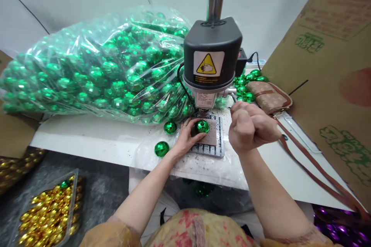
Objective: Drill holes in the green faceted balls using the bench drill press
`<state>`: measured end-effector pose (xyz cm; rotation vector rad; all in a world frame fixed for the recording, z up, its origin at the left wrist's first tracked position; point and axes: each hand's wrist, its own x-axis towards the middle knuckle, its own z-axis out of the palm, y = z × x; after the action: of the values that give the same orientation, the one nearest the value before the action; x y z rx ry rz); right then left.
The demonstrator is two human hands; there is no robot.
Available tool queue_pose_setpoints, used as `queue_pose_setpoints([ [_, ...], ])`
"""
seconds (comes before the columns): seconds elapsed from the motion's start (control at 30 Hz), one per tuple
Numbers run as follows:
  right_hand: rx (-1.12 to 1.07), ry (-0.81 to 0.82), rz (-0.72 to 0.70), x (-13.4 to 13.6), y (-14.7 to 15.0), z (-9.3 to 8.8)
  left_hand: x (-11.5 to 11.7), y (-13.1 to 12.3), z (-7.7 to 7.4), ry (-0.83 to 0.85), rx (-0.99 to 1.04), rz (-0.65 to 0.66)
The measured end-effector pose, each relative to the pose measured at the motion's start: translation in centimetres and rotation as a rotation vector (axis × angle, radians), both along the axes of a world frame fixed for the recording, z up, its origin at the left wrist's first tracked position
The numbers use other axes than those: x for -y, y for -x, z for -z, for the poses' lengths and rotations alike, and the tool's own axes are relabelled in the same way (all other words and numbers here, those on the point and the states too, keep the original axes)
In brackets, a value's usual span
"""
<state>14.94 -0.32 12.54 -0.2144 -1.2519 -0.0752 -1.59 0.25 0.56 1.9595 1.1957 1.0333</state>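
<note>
A shiny green faceted ball sits on a brown board over the slotted metal base of a small bench drill press. Thumb and fingers of my left hand are closed around the ball from its left side, right under the drill chuck. My right hand is a fist to the right of the machine, at the end of its feed lever; the grip itself is hidden inside my fingers. Two more green balls, one upper and one lower, lie left of my left hand.
A big clear bag of green balls fills the left of the white table. On the right are a brown purse with a long strap and a cardboard box. Gold balls fill a clear tub at lower left.
</note>
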Motion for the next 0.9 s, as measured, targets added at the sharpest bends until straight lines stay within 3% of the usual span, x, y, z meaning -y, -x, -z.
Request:
queue_pose_setpoints([
  [0.17,-0.018,0.062,0.003,0.6,0.3,0.0,-0.1,-0.1,0.4,0.003,0.024,-0.016],
  [0.27,-0.131,0.266,0.028,0.8,0.4,-2.4,-0.3,-0.5,0.4,-0.001,0.043,-0.041],
  [0.37,-0.203,0.433,-0.045,0.1,0.3,-5.4,0.5,-0.9,-0.2,-0.039,0.051,-0.137],
  [0.47,-0.212,0.433,-0.044,-0.9,0.1,-7.1,3.4,-0.8,-1.3,-0.152,0.052,-0.258],
  [0.5,-0.218,0.409,-0.028,-1.2,0.1,-7.2,4.9,-0.5,-1.5,-0.206,0.047,-0.243],
  [0.57,-0.213,0.358,-0.003,-1.5,0.1,-7.1,8.3,0.4,-1.3,-0.334,0.018,-0.074],
  [0.63,-0.201,0.319,0.017,-1.6,0.1,-6.9,11.5,1.7,-0.2,-0.478,-0.080,0.191],
  [0.7,-0.192,0.302,0.034,-1.4,0.2,-6.8,14.0,3.1,1.8,-0.561,-0.292,0.378],
  [0.8,-0.194,0.311,0.028,-1.3,0.2,-6.9,16.2,5.1,4.8,-0.468,-0.600,0.410],
  [0.9,-0.206,0.301,-0.009,-1.3,0.1,-6.9,17.1,6.6,6.2,-0.405,-0.595,0.349],
])
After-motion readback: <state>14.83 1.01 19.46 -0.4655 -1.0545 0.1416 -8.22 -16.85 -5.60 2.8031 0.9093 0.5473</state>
